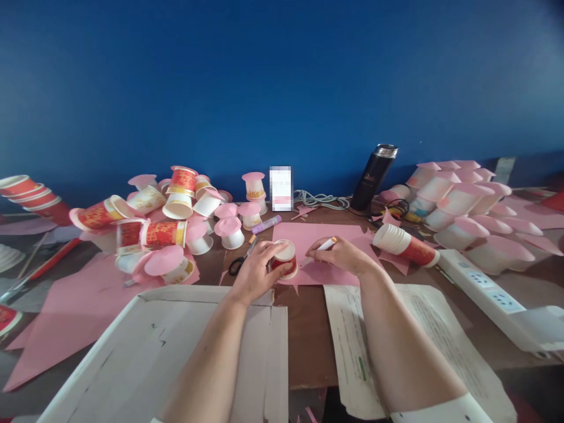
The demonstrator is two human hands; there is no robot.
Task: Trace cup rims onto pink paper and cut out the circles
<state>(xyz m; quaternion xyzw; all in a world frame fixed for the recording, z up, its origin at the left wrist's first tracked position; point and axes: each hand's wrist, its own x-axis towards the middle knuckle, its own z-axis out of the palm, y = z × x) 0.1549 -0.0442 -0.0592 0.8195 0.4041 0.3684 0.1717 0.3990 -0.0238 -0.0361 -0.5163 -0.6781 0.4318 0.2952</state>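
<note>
My left hand (pixel 259 271) is closed around a red paper cup (pixel 287 269), which stands upside down on a sheet of pink paper (pixel 326 229). Its pale base faces up. To the right, my right hand (pixel 341 255) grips a white pen (pixel 326 244) with an orange end, held low over the same sheet. The pen's tip is hard to make out behind my fingers. Close to my left hand lie black-handled scissors (pixel 237 265) and a purple glue stick (pixel 266 224).
Paper cups with pink discs crowd the left (pixel 165 234) and right (pixel 467 205). A stack of nested cups (pixel 408 245) lies beside a white power strip (pixel 484 285). A black flask (pixel 374 176) leans near the blue wall (pixel 282 82). Flattened cardboard (pixel 176 352) and a printed sheet (pixel 423 317) lie in front.
</note>
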